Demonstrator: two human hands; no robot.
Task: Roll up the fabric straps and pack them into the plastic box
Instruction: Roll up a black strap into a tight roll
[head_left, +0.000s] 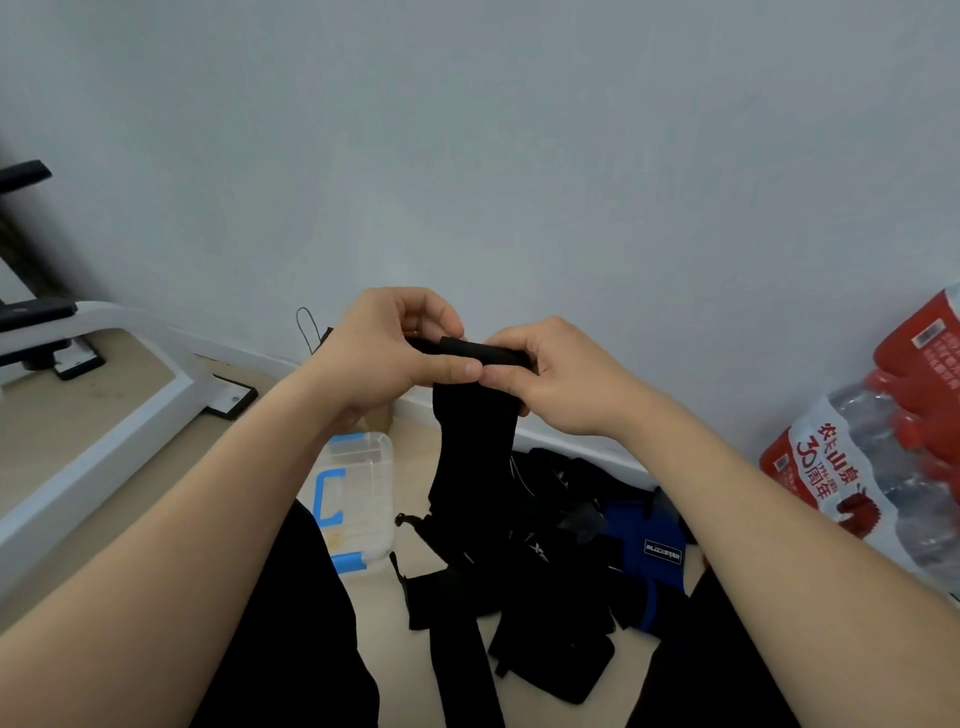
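- One black strap (475, 441) only in work: held it up in the air, with the lower part hanging down to the pile of straps (561, 525) on the floor.
- Pinched the top end with the left hand (384, 353), thumb in front and curled fingers behind.
- Pinched the same end with the right hand (561, 379) just beside, thumb tips close together.
- Showed only a short first fold (483, 352) at the top; judged the rolling as just begun, with nearly the whole length left to wind.
- Saw no finished roll anywhere on the floor.
- Found the plastic box (382, 467) on the floor below the left wrist, near the pile but apart from it; transparent, with blue clips, and no strap visible inside. Lid on or off: could not tell.
- Made out several more black pieces in the pile, tangled, plus one blue piece (649, 545) at its right side; exact number not possible to give.
- Judged the task near its start: to finish this roll, to put it in the box, then to repeat for all the rest.
- Noted also a pack of water bottles (883, 467) by the wall at the right and a white frame (156, 395) at the left, not part of the work.
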